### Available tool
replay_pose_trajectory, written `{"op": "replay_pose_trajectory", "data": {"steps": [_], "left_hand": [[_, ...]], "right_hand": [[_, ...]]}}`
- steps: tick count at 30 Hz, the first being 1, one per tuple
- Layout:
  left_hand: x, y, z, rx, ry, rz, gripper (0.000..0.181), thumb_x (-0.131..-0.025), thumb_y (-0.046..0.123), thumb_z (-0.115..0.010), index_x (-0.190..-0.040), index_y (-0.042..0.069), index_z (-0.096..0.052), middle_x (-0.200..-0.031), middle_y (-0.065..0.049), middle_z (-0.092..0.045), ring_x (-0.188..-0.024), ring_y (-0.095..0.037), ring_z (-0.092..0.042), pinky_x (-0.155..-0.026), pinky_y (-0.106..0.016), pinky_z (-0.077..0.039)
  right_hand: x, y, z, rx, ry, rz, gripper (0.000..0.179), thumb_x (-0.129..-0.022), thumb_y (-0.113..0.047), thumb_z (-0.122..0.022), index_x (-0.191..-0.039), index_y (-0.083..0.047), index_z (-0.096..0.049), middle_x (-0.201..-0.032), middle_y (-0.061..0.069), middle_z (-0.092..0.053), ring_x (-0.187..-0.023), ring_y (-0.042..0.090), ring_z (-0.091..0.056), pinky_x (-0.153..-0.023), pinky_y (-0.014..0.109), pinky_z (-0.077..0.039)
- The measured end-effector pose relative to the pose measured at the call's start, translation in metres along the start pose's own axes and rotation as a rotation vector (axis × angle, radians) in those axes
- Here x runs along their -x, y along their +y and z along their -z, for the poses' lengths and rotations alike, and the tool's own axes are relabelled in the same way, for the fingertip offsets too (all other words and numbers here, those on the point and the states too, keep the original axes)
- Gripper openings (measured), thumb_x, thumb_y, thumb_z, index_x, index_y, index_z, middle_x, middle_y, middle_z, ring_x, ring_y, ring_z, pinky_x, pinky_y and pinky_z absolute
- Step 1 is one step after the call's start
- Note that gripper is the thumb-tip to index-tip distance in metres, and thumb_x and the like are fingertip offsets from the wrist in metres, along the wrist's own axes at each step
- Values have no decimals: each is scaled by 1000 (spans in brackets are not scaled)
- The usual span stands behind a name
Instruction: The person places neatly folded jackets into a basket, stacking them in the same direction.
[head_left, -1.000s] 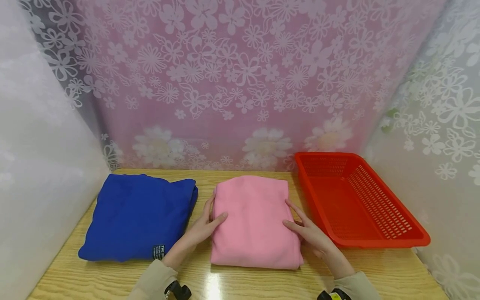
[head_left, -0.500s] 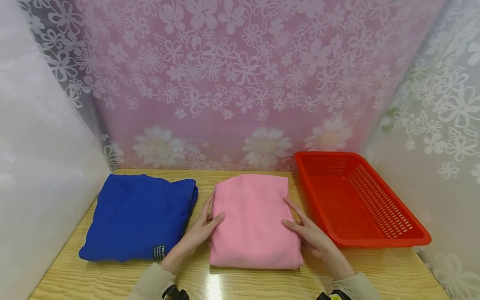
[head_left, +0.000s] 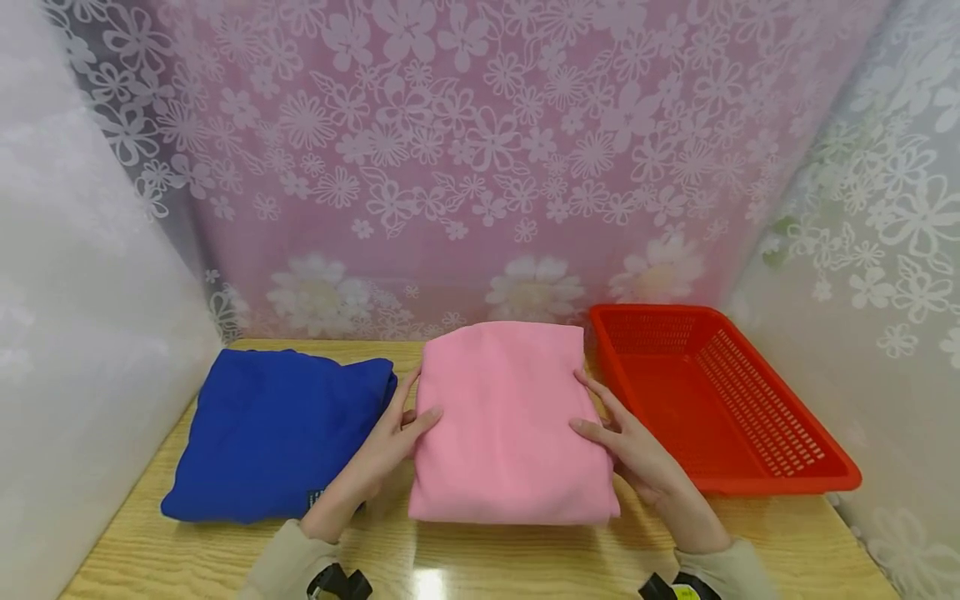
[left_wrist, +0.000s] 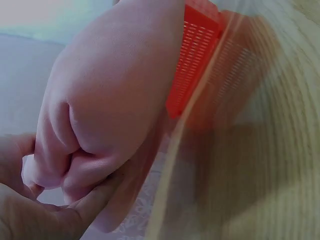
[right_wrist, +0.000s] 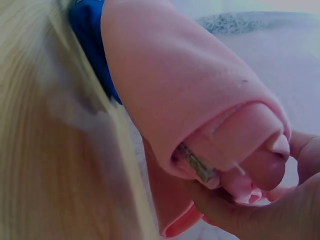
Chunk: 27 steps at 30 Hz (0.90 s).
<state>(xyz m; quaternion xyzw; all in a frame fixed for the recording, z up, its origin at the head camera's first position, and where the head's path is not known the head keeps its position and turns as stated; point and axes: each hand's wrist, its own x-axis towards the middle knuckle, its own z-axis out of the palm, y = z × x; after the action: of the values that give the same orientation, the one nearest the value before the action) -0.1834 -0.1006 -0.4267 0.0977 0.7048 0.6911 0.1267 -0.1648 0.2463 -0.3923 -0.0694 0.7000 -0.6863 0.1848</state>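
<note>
Two folded cloths are shown, one pink cloth (head_left: 510, 425) and one blue cloth (head_left: 277, 433), along with one red basket (head_left: 783, 485) and one wooden table (head_left: 540, 567). Two hands are seen, one left hand (head_left: 386, 450) and one right hand (head_left: 637, 450), with two beige sleeves (head_left: 285, 560) and two black wrist devices (head_left: 341, 580). One dark label (head_left: 314, 498) is counted on the blue cloth and, as far as can be made out in the dim right wrist view, one tag (right_wrist: 197, 165) in the pink cloth; three large daisies (head_left: 534, 285) are printed on one backdrop (head_left: 450, 258).

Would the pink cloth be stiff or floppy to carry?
The pink cloth is probably floppy: its side creases softly in the left wrist view. Its layers might slip apart if gripped loosely, since they show unjoined at the end facing the right wrist camera.
</note>
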Motion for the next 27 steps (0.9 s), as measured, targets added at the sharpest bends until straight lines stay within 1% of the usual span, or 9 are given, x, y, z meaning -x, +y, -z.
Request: {"op": "replay_pose_trajectory", "data": {"steps": [3,5,8,11,13,16,19,21,27], "left_hand": [[0,9,-1,7,-9,-5,76,-105,34,-58,-163,40,-9,-134,-24,-57,-105,-27,-69,-80,-38,-60],[0,13,-2,12,-14,-5,76,-105,33,-58,-163,41,-8,-136,-24,-56,-106,-27,-69,-80,-39,-60],[-1,19,-4,11,-14,-9,76,-105,33,-58,-161,46,-7,-135,-22,-57,-106,-28,-69,-80,-40,-60],[-2,25,-7,-14,-12,-33,77,-105,33,-58,-160,48,-7,-132,-21,-59,-105,-27,-69,-79,-41,-61],[-6,30,-11,-34,-19,-58,77,-105,32,-58,-161,47,-7,-130,-21,-60,-105,-27,-69,-79,-41,-61],[-14,39,-17,-30,-47,-87,75,-105,32,-57,-160,50,-9,-130,-21,-59,-107,-28,-68,-80,-43,-61],[-23,49,-26,10,-90,-117,73,-106,30,-56,-158,53,-11,-134,-21,-56,-111,-30,-67,-83,-45,-60],[-29,55,-34,35,-117,-139,72,-106,29,-56,-158,53,-12,-136,-22,-54,-113,-31,-66,-84,-46,-60],[-52,70,-65,82,-182,-210,75,-105,24,-58,-159,52,-13,-143,-20,-47,-117,-29,-63,-84,-46,-60]], "right_hand": [[1,-9,1,39,23,-6,74,-104,-19,-58,-163,-37,-17,-96,8,-70,-83,24,-74,-75,39,-61],[2,-14,2,57,35,-12,73,-104,-20,-59,-163,-37,-18,-94,7,-69,-81,24,-73,-74,38,-61],[3,-18,4,60,34,-12,73,-104,-21,-58,-163,-37,-18,-102,7,-68,-85,24,-72,-77,38,-61],[5,-24,9,45,22,-6,73,-105,-20,-56,-163,-36,-16,-112,8,-67,-89,24,-72,-80,39,-60],[7,-29,15,25,14,1,72,-106,-20,-55,-163,-36,-15,-114,7,-67,-90,24,-73,-81,41,-60],[11,-37,26,0,9,17,70,-106,-19,-53,-163,-35,-15,-114,6,-67,-92,23,-73,-81,41,-60],[15,-48,40,-7,25,38,67,-107,-19,-52,-163,-35,-17,-115,4,-67,-91,23,-73,-80,41,-61],[19,-55,50,-8,39,48,66,-107,-20,-51,-163,-35,-19,-119,2,-63,-91,22,-72,-79,41,-61],[31,-73,86,-24,89,84,61,-108,-20,-49,-161,-36,-24,-132,-4,-52,-95,17,-68,-79,34,-60]]}}
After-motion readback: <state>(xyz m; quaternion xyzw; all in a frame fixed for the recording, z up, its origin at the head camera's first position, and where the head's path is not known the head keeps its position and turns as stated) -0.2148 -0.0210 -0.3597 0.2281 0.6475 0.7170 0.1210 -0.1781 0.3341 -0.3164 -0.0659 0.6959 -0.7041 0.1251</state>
